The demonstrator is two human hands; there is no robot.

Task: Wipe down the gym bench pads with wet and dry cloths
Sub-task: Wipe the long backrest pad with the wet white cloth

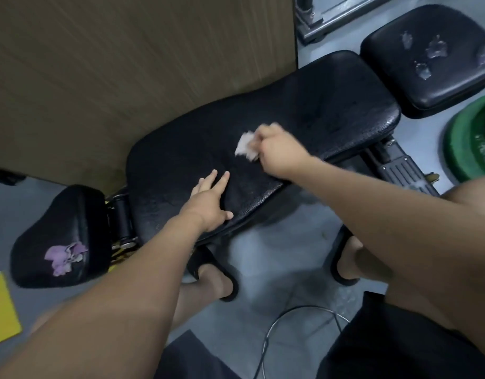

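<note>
The right hand [274, 149] was closed in a fist around a small white cloth [245, 146] and pressed it onto the middle of the long black pad [331, 105] of the gym bench. The cloth looked blurry, so the hand was likely rubbing fast. The left hand [208, 203] lay flat and spread open on the near edge of the same pad, holding nothing. A purple cloth [64, 257] sat on the small pad [44, 236] at the left end, well apart from both hands. Another square pad [427, 58] at the far right had wet blobs [435, 49] on it, so that one likely needed wiping too. I could not tell if the white cloth was the wet one or the dry one. The cloth was small and bunched up, so it might miss spots or slip out of the fist if the rubbing got too quick. The pad looked shiny and a bit damp, so the flat left hand might slide on it. The purple cloth could fall to the floor [263, 255] if the bench shook
</note>
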